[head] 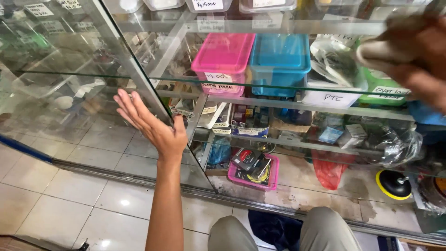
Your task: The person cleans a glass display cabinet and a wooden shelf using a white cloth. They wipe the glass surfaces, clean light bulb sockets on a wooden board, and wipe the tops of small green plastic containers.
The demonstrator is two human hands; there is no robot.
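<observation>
My left hand (149, 123) is flat against the sliding glass door (69, 107) of a display cabinet, fingers spread, holding nothing. At the upper right, my right hand (413, 56) is blurred and closed around a pale grey cloth (378, 51), pressed to the cabinet's glass front. Behind the glass sit a pink lidded box (224, 58) and a blue lidded box (279, 60) on a glass shelf.
Lower shelves hold small packaged parts, a pink tray (253, 173) of packets, a red plastic bag (329, 169) and a black-and-yellow round pad (393, 184). A metal track (139, 179) runs along the cabinet's base. My knees (278, 230) are over the white tiled floor (69, 204).
</observation>
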